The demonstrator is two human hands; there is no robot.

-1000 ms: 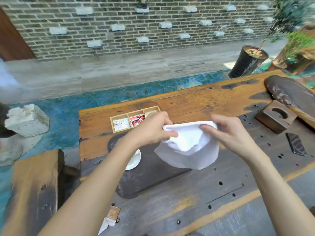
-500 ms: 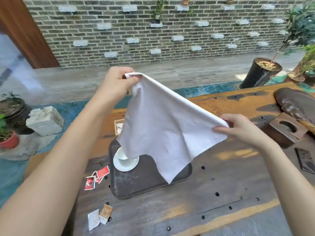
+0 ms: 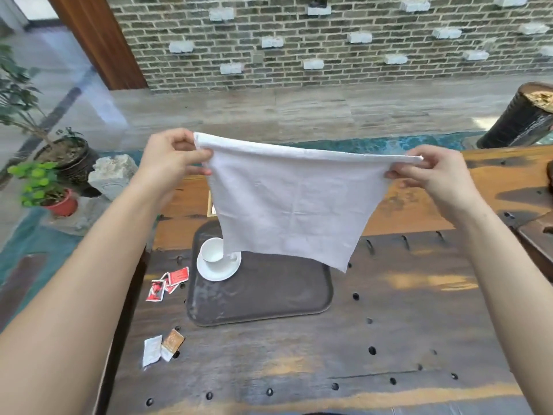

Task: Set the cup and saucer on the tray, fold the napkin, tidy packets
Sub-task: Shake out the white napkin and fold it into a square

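Observation:
A white napkin point(image 3: 293, 202) hangs spread out in the air above the table. My left hand point(image 3: 172, 157) pinches its upper left corner and my right hand point(image 3: 431, 172) pinches its upper right corner. Below it lies a dark tray point(image 3: 269, 298) with a white cup point(image 3: 213, 250) on a white saucer point(image 3: 217, 272) at its left end. The napkin's lower left corner hangs just over the cup. Red packets point(image 3: 169, 283) lie left of the tray. A white packet point(image 3: 151, 350) and a brown packet point(image 3: 172, 342) lie nearer the front. The wooden packet box point(image 3: 211, 205) is mostly hidden behind the napkin.
The dark wooden table point(image 3: 389, 339) has several round holes. A wooden block point(image 3: 538, 238) sits at the right edge, a black planter point(image 3: 520, 118) at the far right. Potted plants point(image 3: 45, 187) and a stone point(image 3: 112, 175) stand on the floor at left.
My hands have levelled and stretched the napkin: the left hand dropped, the right hand rose and moved apart. One second ago the napkin was bunched between both hands.

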